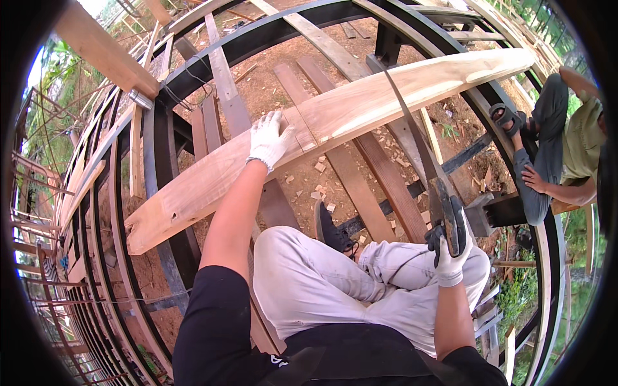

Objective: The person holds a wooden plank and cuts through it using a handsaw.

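Observation:
A long pale wooden plank (206, 186) lies slantwise over the dark beams in front of me. My left hand (270, 140), in a white glove, rests palm down on it with the fingers stretched out. Just right of those fingers, thin dark lines run across the plank. My right hand (452, 251), gloved in white with dark patches, is closed round the dark handle of a handsaw (415, 128) above my right knee. The saw blade points up and away, its far part over the plank's right half. Whether its teeth touch the wood I cannot tell.
Black beams (257, 42) and narrow brown boards (357, 183) form an open frame above reddish ground (306, 193) strewn with wood offcuts. A square wooden post (109, 48) stands at the upper left. Another person (553, 148) sits on the right, near the plank's far end.

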A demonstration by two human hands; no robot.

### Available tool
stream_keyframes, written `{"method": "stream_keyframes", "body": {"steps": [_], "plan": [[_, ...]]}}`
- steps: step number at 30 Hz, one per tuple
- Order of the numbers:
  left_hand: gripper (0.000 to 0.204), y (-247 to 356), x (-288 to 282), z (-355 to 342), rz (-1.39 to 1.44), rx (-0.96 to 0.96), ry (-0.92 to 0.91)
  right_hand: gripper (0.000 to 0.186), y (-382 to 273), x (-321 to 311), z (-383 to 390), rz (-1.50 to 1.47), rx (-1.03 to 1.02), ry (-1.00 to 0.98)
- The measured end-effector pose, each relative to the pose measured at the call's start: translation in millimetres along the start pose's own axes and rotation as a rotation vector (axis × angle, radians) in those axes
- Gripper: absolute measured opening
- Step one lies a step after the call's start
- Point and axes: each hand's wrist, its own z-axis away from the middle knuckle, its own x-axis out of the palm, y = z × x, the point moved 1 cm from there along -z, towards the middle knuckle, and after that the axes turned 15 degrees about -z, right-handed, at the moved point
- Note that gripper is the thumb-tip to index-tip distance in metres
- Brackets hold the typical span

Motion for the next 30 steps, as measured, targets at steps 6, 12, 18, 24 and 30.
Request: {"method": "stream_keyframes", "body": {"steps": [6, 12, 18, 24, 30], "plan": [[0.084, 75.2, 1.6, -9.5, -0.167, 0.197, 0.026, 0.075, -23.6, 24.9, -15.1, -0.089, 0.08, -0.056], [0.08, 165.8, 4.6, 71.4, 0.023, 0.517, -0.02, 0.061, -6.4, 13.1, -12.4, -0.131, 0.121, 0.049], [0.049, 185.5, 10.3, 135.4, 0.129, 0.614, -0.483, 0.057, -24.8, 27.9, -17.3, -0.108, 0.224, 0.066], [0.037, 126.8, -45.0, 159.5, 0.348, 0.202, 0.027, 0.051, -5.6, 14.1, -23.9, -0.055, 0.096, 0.105], [0.044, 12.1, -59.3, 240.3, 0.754, -0.425, 0.209, 0.044, -8.7, -9.6, -5.6, -0.227, 0.104, 0.165]]}}
